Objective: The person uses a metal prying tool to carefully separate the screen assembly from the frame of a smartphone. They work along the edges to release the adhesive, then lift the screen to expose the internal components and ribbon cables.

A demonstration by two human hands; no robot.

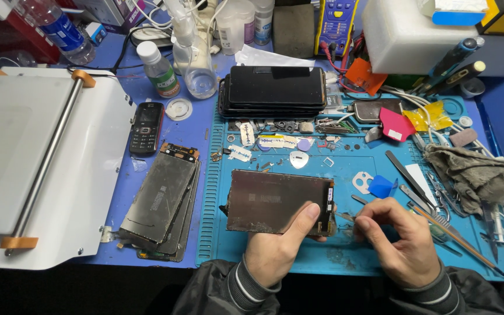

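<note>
The dark, flat rectangular phone panel (278, 201), scuffed and adhesive-stained, sits pinched in the left hand (278, 245) grip, just above the blue ribbed mat (345, 256). The right hand (401, 239) grip pinches a thin metal tool (345, 217) at the panel's right edge. Scraping or prying appears underway; the next stroke calls for steady, shallow pressure. Further worn panels (161, 204) lie stacked left of the left grip on the worktop.

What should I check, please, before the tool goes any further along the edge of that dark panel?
1. Panel held: ok, left hand grips the dark panel by its lower edge.
2. Tool in grasp: ok, right hand pinches a thin tool.
3. Tip position: cannot tell, too small at the panel's right corner.
4. Panel backing: cannot tell whether it rests on the blue mat.
5. Nearby clutter: not ok, tweezers lie close beside the hand.
</note>
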